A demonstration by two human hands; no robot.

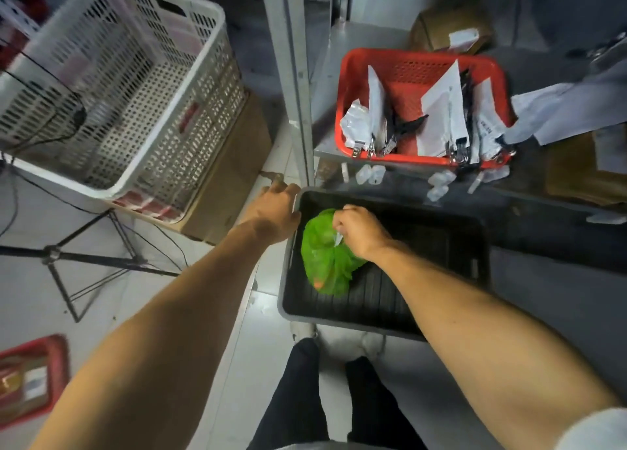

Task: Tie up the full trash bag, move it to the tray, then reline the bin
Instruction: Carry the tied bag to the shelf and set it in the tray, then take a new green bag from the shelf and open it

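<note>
A full green trash bag (327, 256) lies inside the black tray (451, 246) on the floor, toward its left side. My right hand (361, 230) is closed around the gathered top of the bag. My left hand (276, 208) rests at the tray's far left corner, fingers on or just over the rim; whether it grips the rim is unclear. No bin is in view.
A white perforated crate (135, 86) sits on a cardboard box at left. A metal shelf post (295, 86) rises behind the tray. A red basket (424, 103) of papers and clips is on the shelf. A black tripod (68, 256) stands left. My legs (332, 398) are below.
</note>
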